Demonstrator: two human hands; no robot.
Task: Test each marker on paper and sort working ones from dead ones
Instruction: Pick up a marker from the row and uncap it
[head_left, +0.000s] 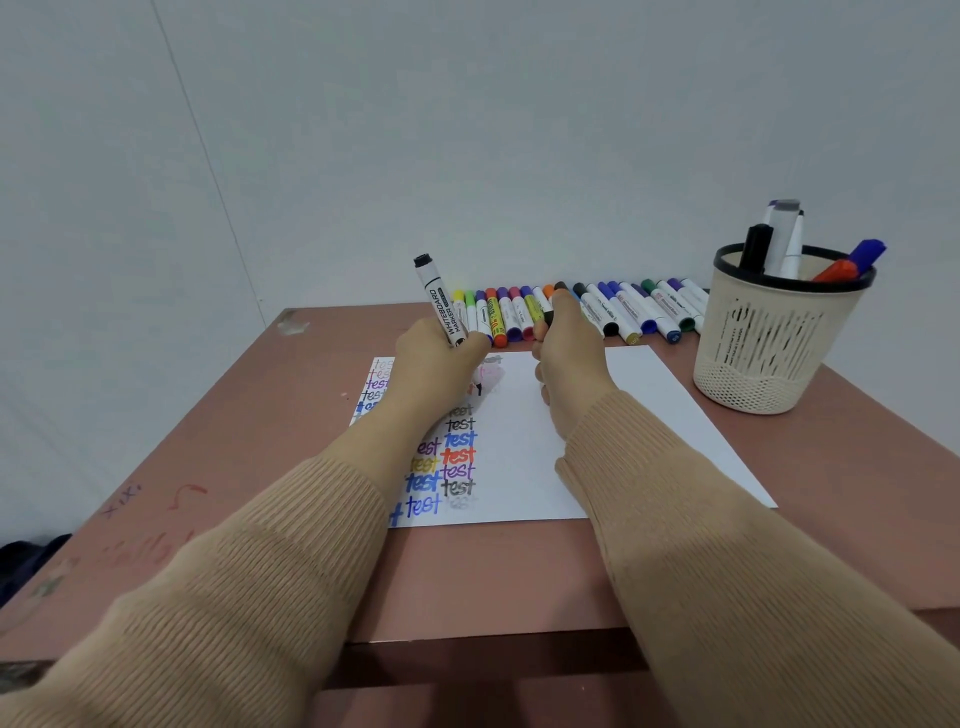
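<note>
— Where was the marker?
— The marker (439, 304) stood nearly upright, gripped low in the left hand (434, 364), over the far edge of the paper (639, 405).
— And the right hand?
— The right hand (569, 358) pinched a small black piece (544, 318), perhaps a cap; hard to tell.
— Around them?
— A row of markers (623, 312) lay along the back edge of the table (234, 441). A cup (763, 353) holding more stood right of the paper.
</note>
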